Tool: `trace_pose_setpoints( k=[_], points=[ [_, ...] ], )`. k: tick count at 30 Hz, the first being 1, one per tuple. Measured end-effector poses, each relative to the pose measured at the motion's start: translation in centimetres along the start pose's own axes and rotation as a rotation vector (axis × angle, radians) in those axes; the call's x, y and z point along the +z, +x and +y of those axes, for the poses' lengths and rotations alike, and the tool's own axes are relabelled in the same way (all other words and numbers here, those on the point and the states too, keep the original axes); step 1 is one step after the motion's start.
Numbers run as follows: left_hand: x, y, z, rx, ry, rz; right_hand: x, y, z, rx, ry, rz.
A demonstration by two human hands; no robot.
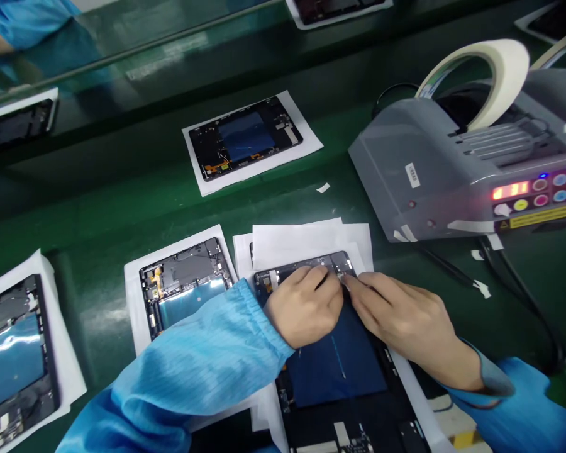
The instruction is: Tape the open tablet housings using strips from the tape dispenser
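Observation:
In front of me an opened tablet point(339, 365) lies on white paper, its dark inside and blue battery area facing up. My left hand point(307, 307) rests over its upper part, fingers curled in and closed; what they hold, if anything, is hidden. From the right, my right hand point(403, 318) reaches to the tablet's upper edge with thumb and fingers pinched together. A tiny pale bit shows near those fingertips, too small to name. The two hands nearly meet there.
Another opened tablet point(183, 283) lies left of my hands, and one point(14, 352) at far left. Further back sits a tablet point(245, 135) on paper. On the right stands a grey tape dispenser point(419, 170) with a tape roll point(504, 82) and cables.

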State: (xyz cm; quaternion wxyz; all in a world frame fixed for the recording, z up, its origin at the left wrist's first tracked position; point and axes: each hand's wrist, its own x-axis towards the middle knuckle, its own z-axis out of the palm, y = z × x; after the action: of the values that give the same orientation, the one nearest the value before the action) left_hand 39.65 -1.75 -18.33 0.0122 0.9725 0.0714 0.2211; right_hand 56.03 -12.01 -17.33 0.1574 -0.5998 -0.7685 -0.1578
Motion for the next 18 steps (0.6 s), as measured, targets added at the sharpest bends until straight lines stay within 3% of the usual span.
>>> trace_pose_setpoints(
  k=[6, 14, 18],
  points=[
    [0.0, -0.1, 0.0, 0.009, 0.004, -0.003, 0.1, -0.3, -0.1, 0.001, 0.016, -0.033],
    [-0.3, 0.0, -0.1, -0.008, 0.011, -0.057, -1.0, 0.8, 0.0, -0.130, -0.028, -0.261],
    [0.0, -0.1, 0.3, -0.015, -0.009, -0.061, -1.4, 0.2, -0.8, -0.119, -0.081, -0.266]
  ],
)
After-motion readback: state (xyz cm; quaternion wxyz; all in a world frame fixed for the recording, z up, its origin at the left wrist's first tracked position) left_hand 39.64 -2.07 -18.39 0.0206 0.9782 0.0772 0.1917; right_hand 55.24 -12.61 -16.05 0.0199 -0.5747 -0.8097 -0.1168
